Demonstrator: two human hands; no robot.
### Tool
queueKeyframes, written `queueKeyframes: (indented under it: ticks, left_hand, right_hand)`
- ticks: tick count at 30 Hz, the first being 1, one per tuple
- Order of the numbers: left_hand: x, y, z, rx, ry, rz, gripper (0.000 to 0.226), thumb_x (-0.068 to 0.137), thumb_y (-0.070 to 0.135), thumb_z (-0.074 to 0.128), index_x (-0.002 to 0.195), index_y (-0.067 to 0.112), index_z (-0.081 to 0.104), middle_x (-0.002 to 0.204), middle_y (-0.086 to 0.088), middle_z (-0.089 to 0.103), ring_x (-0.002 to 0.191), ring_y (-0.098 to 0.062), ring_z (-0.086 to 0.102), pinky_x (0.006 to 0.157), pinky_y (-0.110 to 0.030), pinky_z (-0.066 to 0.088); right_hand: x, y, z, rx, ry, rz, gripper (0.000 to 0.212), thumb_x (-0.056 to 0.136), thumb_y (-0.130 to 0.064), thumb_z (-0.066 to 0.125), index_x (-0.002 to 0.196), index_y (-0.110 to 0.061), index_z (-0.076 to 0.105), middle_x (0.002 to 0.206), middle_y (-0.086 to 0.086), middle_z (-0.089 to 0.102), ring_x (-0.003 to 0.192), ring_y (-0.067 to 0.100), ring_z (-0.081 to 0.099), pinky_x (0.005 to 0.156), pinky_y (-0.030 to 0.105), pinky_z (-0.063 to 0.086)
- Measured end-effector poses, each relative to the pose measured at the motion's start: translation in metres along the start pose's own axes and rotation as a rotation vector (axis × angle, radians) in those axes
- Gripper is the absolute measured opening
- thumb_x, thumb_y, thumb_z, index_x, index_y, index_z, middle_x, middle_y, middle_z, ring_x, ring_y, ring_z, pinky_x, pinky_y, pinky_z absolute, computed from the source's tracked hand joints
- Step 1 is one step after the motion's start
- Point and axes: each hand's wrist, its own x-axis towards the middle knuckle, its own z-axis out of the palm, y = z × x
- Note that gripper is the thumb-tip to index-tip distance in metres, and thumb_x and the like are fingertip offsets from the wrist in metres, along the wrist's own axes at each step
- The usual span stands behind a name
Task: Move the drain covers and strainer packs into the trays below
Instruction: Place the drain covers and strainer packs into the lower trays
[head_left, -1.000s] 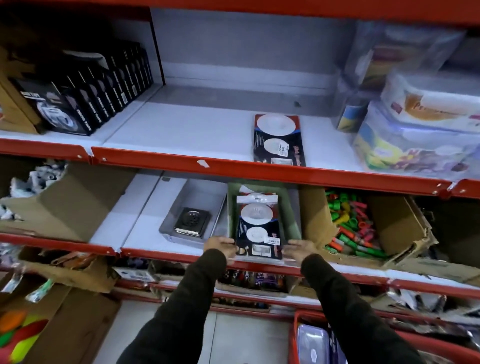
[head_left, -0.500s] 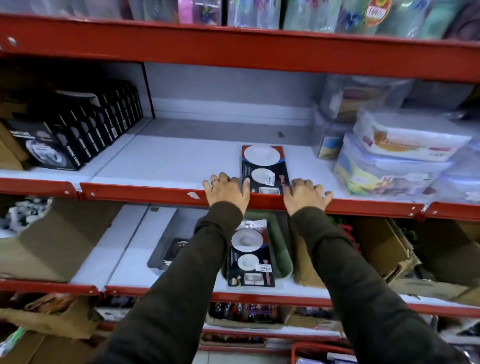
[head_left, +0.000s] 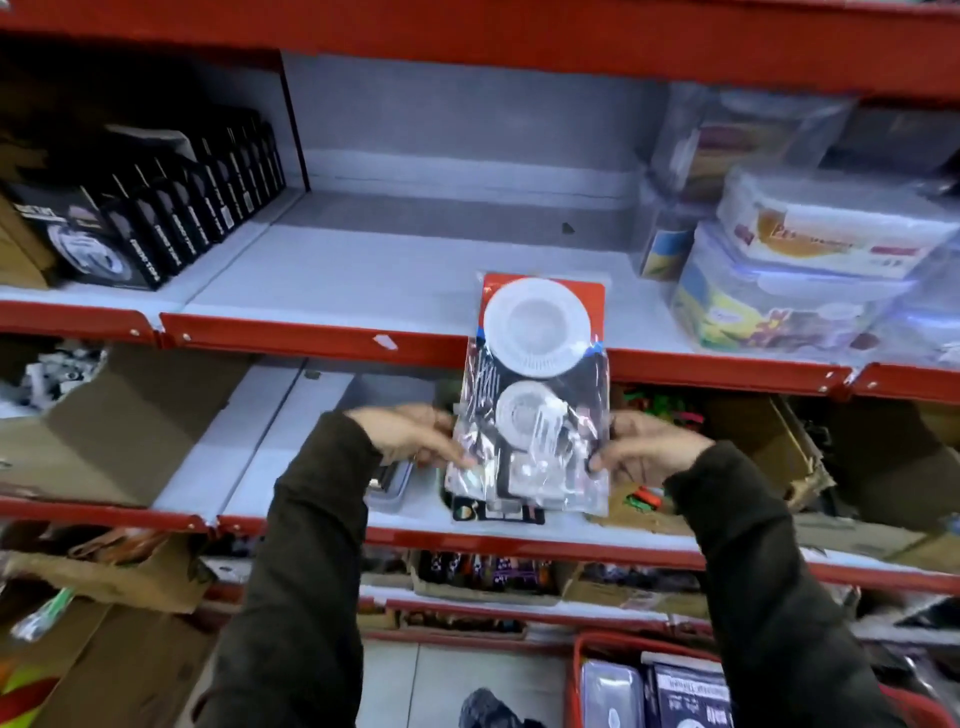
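In the middle of the frame the person holds a clear plastic strainer pack with a red and black card and two white round strainers (head_left: 535, 405) between both hands, in the air in front of the shelves. The left hand (head_left: 415, 434) pinches the left edge of the pack and the right hand (head_left: 641, 447) pinches the right edge, both closed on its lower half and about equally near to it. The long axis of the pack runs up and down in the frame, its red top overlapping the red front edge of the upper shelf (head_left: 311, 338). The goal lies just behind and below the pack, at the lower centre: there the black end of another strainer pack (head_left: 498, 512) shows under the held one, lying on the lower shelf; the green tray it should be in is almost all hidden, so I cannot tell how much room is left. I judge the next move is a short lowering and pushing forward under the upper shelf edge, which is the main obstacle. To the left of the goal a grey metal tray (head_left: 387, 493) is partly hidden by the left sleeve; to the right stands a brown cardboard box with small green and pink pieces (head_left: 727, 431). At the upper right are clear plastic food containers (head_left: 810, 260), at the upper left a row of black boxes (head_left: 171, 213).
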Motion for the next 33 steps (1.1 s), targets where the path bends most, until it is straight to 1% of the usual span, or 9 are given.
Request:
queueKeyframes:
  ticks: [4,7,10,16,19,23,27,30,33]
  left_hand:
    - [0.020,-0.076,0.033,-0.023,-0.095,-0.233,0.082,0.047,0.019,0.093,0.119,0.000,0.060,0.087,-0.006,0.076,0.073,-0.010,0.066,0.066,-0.019,0.052]
    - [0.026,-0.106,0.055,-0.067,-0.144,-0.349,0.024,0.067,0.010,0.083,0.087,0.015,0.070,0.073,0.005,0.076,0.067,-0.006,0.069,0.071,-0.020,0.052]
    - [0.034,-0.123,0.063,-0.026,-0.111,-0.467,0.016,0.079,0.006,0.076,0.084,0.018,0.066,0.078,0.002,0.072,0.063,-0.004,0.066,0.076,-0.023,0.052]
    - [0.061,-0.121,0.057,-0.328,0.368,-0.379,0.025,0.077,0.000,0.077,0.095,0.014,0.068,0.085,-0.003,0.074,0.075,-0.015,0.070,0.077,-0.026,0.055]
    - [0.077,-0.120,0.055,-0.300,0.573,-0.333,0.025,0.071,0.008,0.085,0.094,0.009,0.075,0.094,-0.011,0.078,0.084,-0.026,0.075,0.086,-0.034,0.060]
    - [0.082,-0.126,0.055,-0.272,0.781,-0.280,0.024,0.068,0.040,0.084,0.079,0.023,0.071,0.087,-0.003,0.078,0.078,-0.021,0.073,0.082,-0.035,0.061]
    - [0.069,-0.136,0.027,-0.331,0.967,-0.141,0.028,0.084,0.039,0.070,0.094,0.013,0.073,0.093,-0.013,0.076,0.082,-0.025,0.068,0.086,-0.035,0.055]
    - [0.070,-0.157,-0.016,-0.418,0.977,-0.091,0.022,0.091,0.033,0.061,0.098,0.015,0.072,0.104,-0.015,0.074,0.101,-0.029,0.068,0.101,-0.036,0.050]
    - [0.106,-0.218,-0.072,-0.558,0.978,-0.135,0.048,0.065,0.059,0.054,0.090,0.023,0.073,0.118,-0.021,0.071,0.115,-0.036,0.064,0.106,-0.049,0.048]
  right_hand:
    - [0.010,0.076,0.009,-0.062,-0.041,0.216,0.038,0.060,0.003,0.076,0.095,-0.004,0.063,0.077,0.010,0.067,0.063,0.015,0.065,0.055,0.025,0.057]
    - [0.018,0.121,0.014,-0.092,-0.064,0.355,0.029,0.057,-0.004,0.081,0.082,-0.010,0.067,0.074,0.010,0.063,0.063,0.017,0.060,0.056,0.027,0.054]
    - [0.025,0.139,0.025,-0.058,-0.006,0.444,0.024,0.076,0.011,0.066,0.076,-0.014,0.068,0.067,0.003,0.070,0.056,0.011,0.065,0.056,0.027,0.058]
    - [0.052,0.123,0.025,0.070,0.393,0.278,0.045,0.080,0.008,0.068,0.123,-0.002,0.059,0.115,0.016,0.069,0.090,0.027,0.068,0.083,0.044,0.057]
    - [0.069,0.113,0.028,0.037,0.533,0.246,0.040,0.084,0.012,0.060,0.122,0.001,0.055,0.110,0.020,0.065,0.077,0.024,0.064,0.064,0.035,0.052]
    - [0.084,0.112,0.032,-0.324,0.751,0.248,0.041,0.083,-0.004,0.067,0.124,-0.003,0.059,0.120,0.015,0.066,0.106,0.031,0.063,0.099,0.042,0.050]
    - [0.097,0.088,0.052,-0.593,0.915,0.001,0.029,0.087,-0.011,0.064,0.116,-0.014,0.065,0.110,0.013,0.064,0.101,0.027,0.062,0.095,0.034,0.047]
    - [0.133,0.063,0.076,-0.238,0.744,-0.058,0.025,0.093,-0.002,0.053,0.111,-0.013,0.065,0.108,0.010,0.063,0.087,0.023,0.061,0.084,0.039,0.054]
    - [0.171,0.037,0.119,0.379,0.381,0.100,0.028,0.099,-0.003,0.040,0.122,-0.004,0.055,0.116,0.015,0.058,0.091,0.032,0.061,0.077,0.039,0.051]
